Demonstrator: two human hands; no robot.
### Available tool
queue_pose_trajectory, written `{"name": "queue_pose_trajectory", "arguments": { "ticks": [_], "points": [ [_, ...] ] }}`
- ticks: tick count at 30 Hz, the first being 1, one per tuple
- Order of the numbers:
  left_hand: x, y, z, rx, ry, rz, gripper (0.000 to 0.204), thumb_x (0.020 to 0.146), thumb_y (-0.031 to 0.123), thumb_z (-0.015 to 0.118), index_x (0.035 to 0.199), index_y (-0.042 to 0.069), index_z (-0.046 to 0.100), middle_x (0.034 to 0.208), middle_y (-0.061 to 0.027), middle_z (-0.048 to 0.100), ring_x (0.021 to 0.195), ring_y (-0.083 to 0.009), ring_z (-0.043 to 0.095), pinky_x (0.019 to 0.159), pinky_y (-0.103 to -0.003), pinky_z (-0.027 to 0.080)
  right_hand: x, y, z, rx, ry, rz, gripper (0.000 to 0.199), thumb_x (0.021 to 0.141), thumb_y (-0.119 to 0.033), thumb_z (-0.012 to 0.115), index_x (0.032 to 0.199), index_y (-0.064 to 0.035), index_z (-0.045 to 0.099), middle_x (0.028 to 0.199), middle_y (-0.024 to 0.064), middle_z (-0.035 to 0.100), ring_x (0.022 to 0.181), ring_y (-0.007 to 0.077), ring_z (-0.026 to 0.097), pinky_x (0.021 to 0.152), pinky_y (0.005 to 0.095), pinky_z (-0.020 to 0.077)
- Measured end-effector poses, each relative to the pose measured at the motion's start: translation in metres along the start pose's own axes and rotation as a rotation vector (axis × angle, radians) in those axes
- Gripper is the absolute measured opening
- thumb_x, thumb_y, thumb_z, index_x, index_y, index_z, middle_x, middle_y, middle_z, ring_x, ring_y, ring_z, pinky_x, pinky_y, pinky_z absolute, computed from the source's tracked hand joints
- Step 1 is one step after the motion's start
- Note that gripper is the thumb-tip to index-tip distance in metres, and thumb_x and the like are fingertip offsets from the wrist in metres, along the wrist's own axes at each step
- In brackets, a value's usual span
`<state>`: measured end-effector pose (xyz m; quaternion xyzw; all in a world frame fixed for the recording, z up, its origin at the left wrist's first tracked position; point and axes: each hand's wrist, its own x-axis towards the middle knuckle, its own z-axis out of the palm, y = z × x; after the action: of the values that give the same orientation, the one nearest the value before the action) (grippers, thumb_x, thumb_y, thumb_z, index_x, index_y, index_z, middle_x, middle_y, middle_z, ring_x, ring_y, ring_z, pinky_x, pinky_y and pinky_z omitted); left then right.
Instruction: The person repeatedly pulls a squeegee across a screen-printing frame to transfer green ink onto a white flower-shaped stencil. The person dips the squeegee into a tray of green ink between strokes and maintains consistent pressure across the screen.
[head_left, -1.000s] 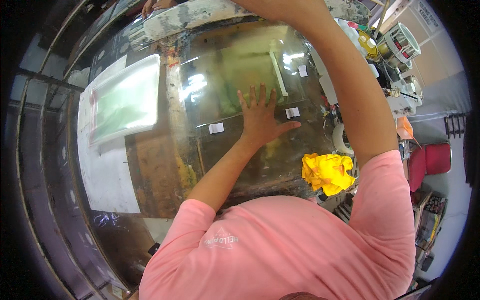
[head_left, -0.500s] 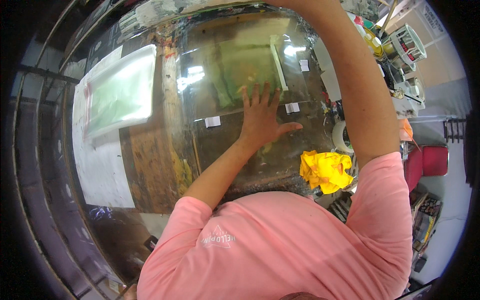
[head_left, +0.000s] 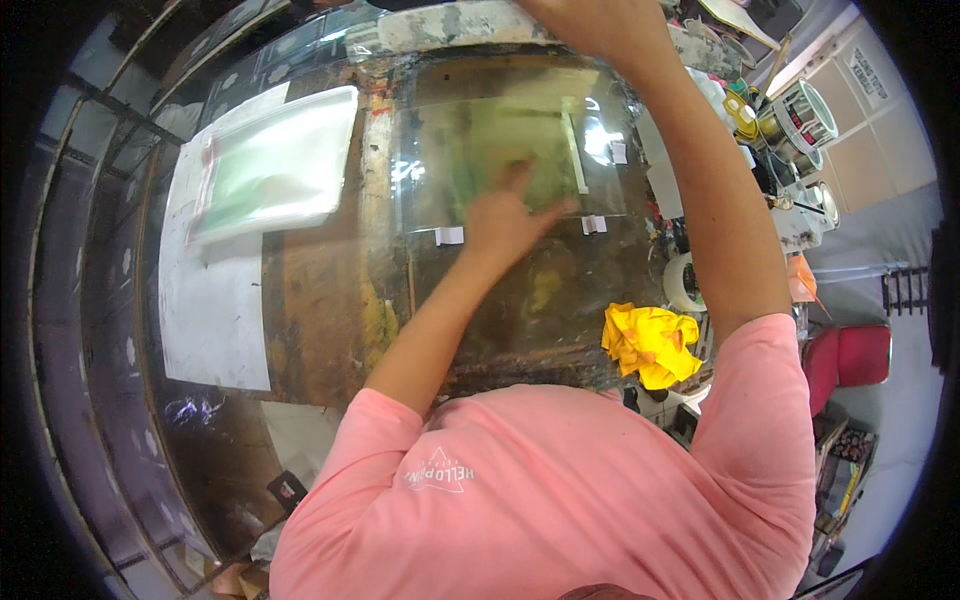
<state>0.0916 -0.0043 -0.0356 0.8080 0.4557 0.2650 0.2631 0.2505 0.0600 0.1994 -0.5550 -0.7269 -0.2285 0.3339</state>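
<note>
Nearest the camera, the person's pink shirt (head_left: 560, 500) fills the lower part of the view, with both bare forearms reaching away over a worn brown workbench (head_left: 320, 330). A crumpled yellow cloth (head_left: 650, 343) lies at the bench's near right edge, just beside a roll of white tape (head_left: 684, 282). Farther out, the left hand (head_left: 505, 222) lies flat, fingers spread, pressed on a curved clear glass sheet (head_left: 500, 150) resting on the bench; small white tape tabs (head_left: 449, 236) mark its surface. To the left lies a flat clear plastic bag (head_left: 275, 165) on white paper (head_left: 210, 310). Farthest, the right hand (head_left: 590, 22) rests at the sheet's far edge; whether its fingers clasp that edge cannot be told. The hands are well apart.
</note>
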Motion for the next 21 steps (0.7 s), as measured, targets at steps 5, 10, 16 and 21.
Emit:
{"name": "queue_pose_trajectory", "arguments": {
  "ticks": [5,10,16,21],
  "points": [
    [0.011,-0.013,-0.13,-0.666,0.382,-0.097,0.092,0.076,0.053,0.095,0.138,-0.006,0.062,0.118,-0.0198,0.074,0.099,-0.0261,0.075,0.085,-0.038,0.06,-0.052,-0.015,0.011,-0.024,0.063,-0.036,0.048,0.097,-0.048,0.065,0.109,-0.0024,0.071,0.087,0.0196,0.071,0.085,0.0382,0.07,0.079,0.0526,0.0478],
    [-0.038,-0.034,-0.114,-0.4,0.157,-0.292,0.09,0.07,0.054,0.098,0.132,-0.004,0.068,0.114,-0.0178,0.076,0.096,-0.0299,0.076,0.082,-0.04,0.06,-0.138,-0.015,0.022,0.079,-0.517,-0.069,0.048,0.101,-0.05,0.065,0.114,-0.0043,0.075,0.096,0.0165,0.071,0.099,0.0387,0.065,0.086,0.0506,0.0483],
    [-0.079,-0.08,-0.057,0.358,0.187,-0.249,0.098,0.057,0.067,0.097,0.128,0.003,0.073,0.122,-0.0117,0.066,0.119,-0.0319,0.059,0.107,-0.05,0.038,-0.206,-0.028,0.048,0.335,-0.822,0.159,0.048,0.101,-0.056,0.062,0.102,-0.0099,0.075,0.089,0.0193,0.074,0.09,0.0416,0.071,0.081,0.0544,0.0542],
    [-0.08,-0.098,-0.047,0.282,0.181,-0.216,0.104,0.054,0.074,0.093,0.129,0.005,0.073,0.119,-0.0116,0.061,0.121,-0.0307,0.053,0.109,-0.049,0.029,-0.245,-0.043,0.067,0.216,-0.567,0.046,0.038,0.089,-0.04,0.079,0.11,-0.0087,0.073,0.101,0.008,0.069,0.092,0.0303,0.067,0.075,0.044,0.0573]
  ]
}}
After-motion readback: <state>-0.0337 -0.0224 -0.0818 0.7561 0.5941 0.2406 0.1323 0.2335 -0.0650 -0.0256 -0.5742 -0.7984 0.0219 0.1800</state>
